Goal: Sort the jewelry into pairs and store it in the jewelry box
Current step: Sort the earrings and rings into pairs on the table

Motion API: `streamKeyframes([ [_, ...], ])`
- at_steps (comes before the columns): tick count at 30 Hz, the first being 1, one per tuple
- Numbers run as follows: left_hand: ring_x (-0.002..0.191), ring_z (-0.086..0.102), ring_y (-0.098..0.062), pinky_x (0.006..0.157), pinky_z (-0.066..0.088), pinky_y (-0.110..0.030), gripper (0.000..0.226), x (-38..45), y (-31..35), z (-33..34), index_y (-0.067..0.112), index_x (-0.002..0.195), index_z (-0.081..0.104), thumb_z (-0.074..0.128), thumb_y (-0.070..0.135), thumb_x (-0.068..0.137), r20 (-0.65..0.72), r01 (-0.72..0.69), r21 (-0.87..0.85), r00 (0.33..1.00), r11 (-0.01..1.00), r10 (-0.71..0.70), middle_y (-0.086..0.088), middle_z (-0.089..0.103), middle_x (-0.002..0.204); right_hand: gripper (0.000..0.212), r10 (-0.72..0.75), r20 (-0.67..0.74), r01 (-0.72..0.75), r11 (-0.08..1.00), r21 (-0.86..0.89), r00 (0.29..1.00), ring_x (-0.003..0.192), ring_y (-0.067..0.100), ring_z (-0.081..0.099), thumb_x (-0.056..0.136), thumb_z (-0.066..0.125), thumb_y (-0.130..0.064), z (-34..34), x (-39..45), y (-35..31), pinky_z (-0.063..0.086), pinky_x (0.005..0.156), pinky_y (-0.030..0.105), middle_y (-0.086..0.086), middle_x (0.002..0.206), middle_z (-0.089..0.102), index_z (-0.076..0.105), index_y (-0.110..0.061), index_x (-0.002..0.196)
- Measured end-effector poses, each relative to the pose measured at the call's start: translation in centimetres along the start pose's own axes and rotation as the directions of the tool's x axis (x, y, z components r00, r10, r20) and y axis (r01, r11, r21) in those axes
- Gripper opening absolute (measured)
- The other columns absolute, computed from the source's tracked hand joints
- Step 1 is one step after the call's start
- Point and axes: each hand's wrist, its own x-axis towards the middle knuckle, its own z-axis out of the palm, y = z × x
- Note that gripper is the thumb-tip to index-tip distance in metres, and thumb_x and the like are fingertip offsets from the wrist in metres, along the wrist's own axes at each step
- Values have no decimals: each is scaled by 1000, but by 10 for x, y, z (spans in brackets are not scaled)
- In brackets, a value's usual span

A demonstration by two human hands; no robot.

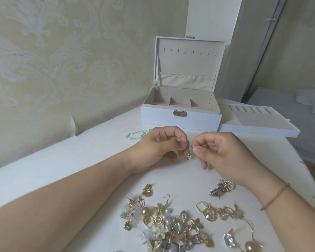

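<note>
Both hands pinch fine hooks: the left hand and right hand meet over a small gold earring dangling between them. The open jewelry box sits straight ahead, just beyond the knuckles; the unsorted jewelry pile lies nearer, by the wrists.

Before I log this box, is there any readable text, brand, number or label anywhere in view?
None. The jewelry box, its metal clasp, the tray beside it, and the loose earrings on the table show no legible writing. The wallpaper carries only a pattern.
</note>
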Motion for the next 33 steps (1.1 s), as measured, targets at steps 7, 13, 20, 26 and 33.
streamKeyframes([
  [7,61,53,-17,63,46,-24,10,2,-1,0,14,80,59,56,9,89,-10,9,-9,1000,1000,-9,-4,59,65,26,-34,-14,34,999,-12,999,50,10,56,90,63,-10,1,0,-1,44,57,30,-9,53,56,62,-25,69],
  [13,60,46,-14,63,41,-28,11,2,-1,2,11,81,56,52,7,90,4,7,-15,1000,1000,-7,-2,49,63,26,-25,-18,24,998,-51,1000,49,10,57,89,64,-12,1,0,-2,49,60,37,-7,51,56,63,-29,70],
  [20,63,46,-18,67,43,-27,5,2,-1,1,10,83,62,59,13,86,12,10,91,1000,996,-11,-13,49,74,16,-45,-27,39,976,-213,999,59,19,62,85,68,-22,5,-1,0,55,70,45,-11,68,63,63,-36,78],
  [26,61,42,-17,60,40,-25,8,4,-4,4,12,81,59,60,20,83,-12,-7,113,1000,994,8,-7,48,69,7,10,-20,-14,979,-204,1000,54,18,61,84,68,-28,7,-2,-1,56,65,44,-10,61,63,68,-26,77],
  [33,59,36,-15,57,31,-32,7,3,-1,7,24,88,63,57,23,91,-53,-144,191,986,971,157,-10,40,74,16,225,47,-229,950,211,973,43,10,53,93,59,-11,2,-2,-8,31,39,17,4,57,59,67,-3,82],
])
